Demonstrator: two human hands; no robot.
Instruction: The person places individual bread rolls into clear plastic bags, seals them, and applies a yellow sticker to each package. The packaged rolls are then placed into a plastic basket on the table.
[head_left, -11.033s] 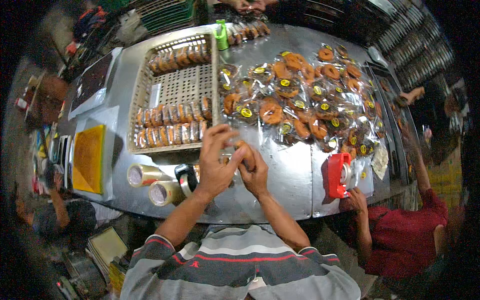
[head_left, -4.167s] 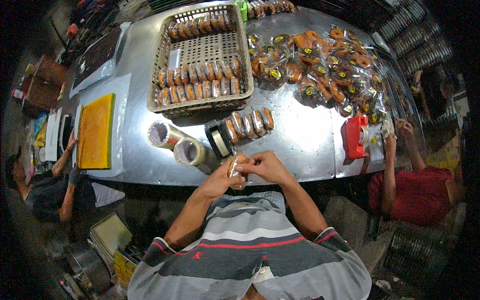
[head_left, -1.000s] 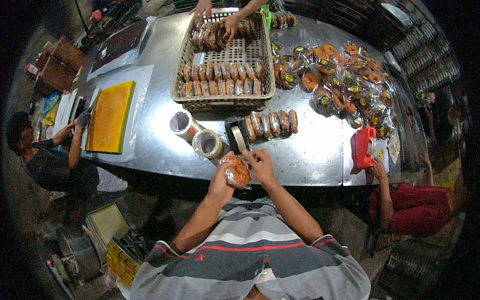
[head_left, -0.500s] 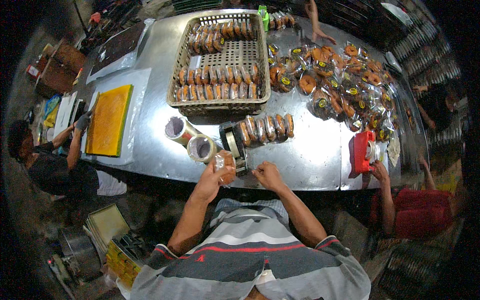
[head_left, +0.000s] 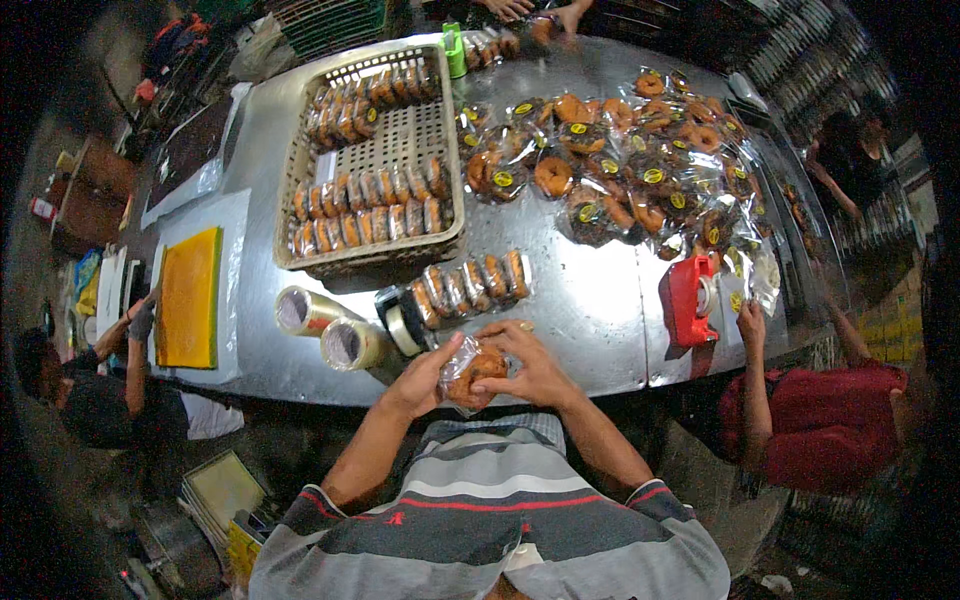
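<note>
Between my two hands, just above the table's near edge, is a brown donut in a clear plastic wrapper (head_left: 463, 378). My left hand (head_left: 420, 384) grips its left side, and my right hand (head_left: 533, 370) is closed around its right side with the thumb on the front. Right beyond them stands a black tape dispenser (head_left: 401, 324). Beside the dispenser, a row of wrapped donuts (head_left: 473, 288) stands on edge. Two large tape rolls (head_left: 349, 345) sit left of the dispenser.
A beige plastic crate (head_left: 452, 200) holds rows of wrapped donuts. Many bagged donuts (head_left: 640, 170) are heaped at the far right. A red tape dispenser (head_left: 688, 300) stands near a co-worker's hand (head_left: 750, 325). A yellow slab (head_left: 190, 300) lies at left, by another worker's gloved hand.
My right hand has come over to the wrapped donut and now holds it along with my left. The donut's face has turned up. The whole view has shifted.
</note>
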